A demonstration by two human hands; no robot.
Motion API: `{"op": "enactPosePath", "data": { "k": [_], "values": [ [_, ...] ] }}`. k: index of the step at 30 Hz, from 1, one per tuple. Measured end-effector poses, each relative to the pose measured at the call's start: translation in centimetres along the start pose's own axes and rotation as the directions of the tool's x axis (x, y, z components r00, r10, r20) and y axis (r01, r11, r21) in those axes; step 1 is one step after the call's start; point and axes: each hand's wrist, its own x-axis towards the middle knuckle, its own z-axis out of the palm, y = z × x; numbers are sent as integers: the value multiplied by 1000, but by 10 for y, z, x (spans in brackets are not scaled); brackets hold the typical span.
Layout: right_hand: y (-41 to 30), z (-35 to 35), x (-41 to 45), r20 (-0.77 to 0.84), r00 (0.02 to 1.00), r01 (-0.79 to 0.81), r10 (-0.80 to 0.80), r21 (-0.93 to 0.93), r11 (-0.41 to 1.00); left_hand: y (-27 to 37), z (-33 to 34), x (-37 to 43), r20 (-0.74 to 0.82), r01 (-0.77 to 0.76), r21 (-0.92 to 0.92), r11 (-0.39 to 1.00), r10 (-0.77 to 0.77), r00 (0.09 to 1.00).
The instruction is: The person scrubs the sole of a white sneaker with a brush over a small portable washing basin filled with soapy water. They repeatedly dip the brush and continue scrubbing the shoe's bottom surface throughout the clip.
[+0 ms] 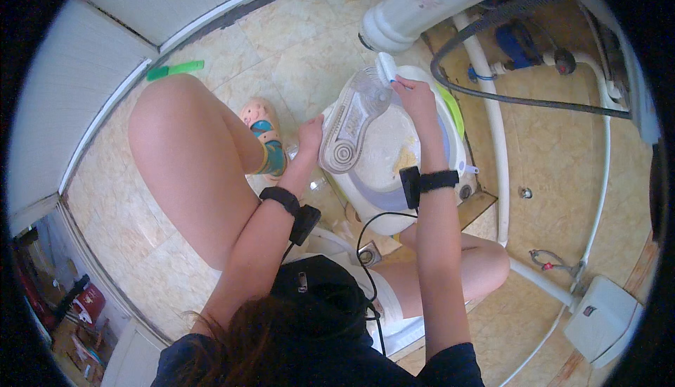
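A white plastic basin [377, 213] with lilac panels stands before me on the tiled floor. Over its left part lies a pale shoe [350, 123], sole up, with a patterned rubber tread. My left hand [311, 136] grips the shoe by its left side. My right hand [419, 97] holds a scrubbing brush [386, 69] with white bristles, at the far end of the sole. Whether the bristles touch the sole cannot be told. Inside the basin is whitish liquid [385, 150] with a yellowish patch at its right.
A thick white pipe [416, 12] stands beyond the basin. A dark hose [527, 99] and a thin white pipe [490, 123] run on the right. A light green thing [451, 110] is behind the basin. A green brush [175, 69] lies on the floor at the left, and a floor drain [369, 254] is nearby.
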Motion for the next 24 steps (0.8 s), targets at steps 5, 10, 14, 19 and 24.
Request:
{"op": "enactPosePath", "data": {
  "k": [5,10,14,19,24],
  "values": [
    [6,0,-11,-25,999,46,-44,96,994,1,2,2,-28,48,-35,998,-49,998],
    [-12,-8,-72,-3,997,78,-79,164,983,-13,3,10,-7,2,13,1000,-2,1000],
    [-10,-7,-72,-20,999,39,-38,93,995,-18,2,15,43,-3,-35,999,4,999],
    [11,1,-26,-51,998,-39,42,60,997,-15,-2,16,59,-63,304,951,48,997],
    [21,6,-24,-70,997,-16,22,84,996,-21,10,18,48,116,-262,958,-107,993]
  ]
}}
